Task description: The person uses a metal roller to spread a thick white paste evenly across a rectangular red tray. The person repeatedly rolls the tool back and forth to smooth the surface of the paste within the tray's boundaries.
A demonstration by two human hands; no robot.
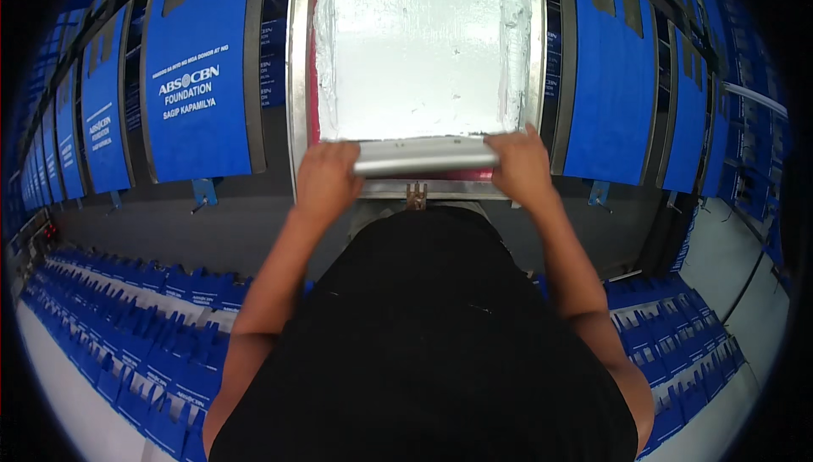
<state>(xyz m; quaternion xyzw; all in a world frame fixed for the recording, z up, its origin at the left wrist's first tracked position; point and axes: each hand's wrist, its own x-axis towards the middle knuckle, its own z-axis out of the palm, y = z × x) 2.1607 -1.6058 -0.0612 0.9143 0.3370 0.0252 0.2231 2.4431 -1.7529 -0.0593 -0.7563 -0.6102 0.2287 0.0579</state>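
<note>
Our left fingers (pixel 345 157) and right fingers (pixel 506 153) grasp the two ends of one silver squeegee (pixel 423 157), which we hold across the near edge of one white paint patch (pixel 415 55) inside one metal frame (pixel 300 64). Two large blue bags (pixel 203 142) flank the frame, one per side; we see many more beyond.
</note>
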